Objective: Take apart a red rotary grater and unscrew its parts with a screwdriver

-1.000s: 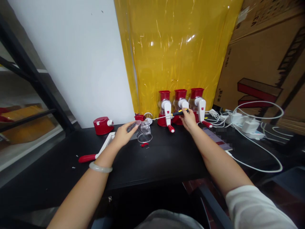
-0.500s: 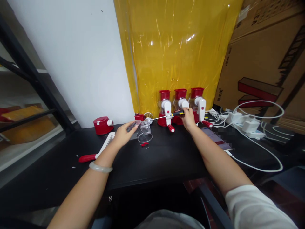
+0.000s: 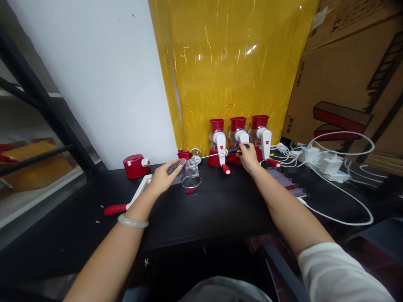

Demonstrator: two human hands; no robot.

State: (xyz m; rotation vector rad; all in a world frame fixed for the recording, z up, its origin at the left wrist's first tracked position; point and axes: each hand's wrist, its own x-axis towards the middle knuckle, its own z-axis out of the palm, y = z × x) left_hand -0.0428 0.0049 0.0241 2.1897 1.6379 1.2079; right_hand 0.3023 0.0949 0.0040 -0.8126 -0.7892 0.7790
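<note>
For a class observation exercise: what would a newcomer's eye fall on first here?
Probably the yellow sheet at upper centre, then three red crank devices standing before it. Over the black table, the left hand holds a clear plastic part, the right hand a screwdriver.

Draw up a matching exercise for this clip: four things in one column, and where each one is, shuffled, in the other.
Things
1. Clear part
2. Graters
3. Screwdriver
4. Bracelet

Places
A. Held in the right hand
B. Worn on the left arm
C. Held in the left hand
D. In a row before the yellow curtain

Right pairs: 1-C, 2-D, 3-A, 4-B
</note>
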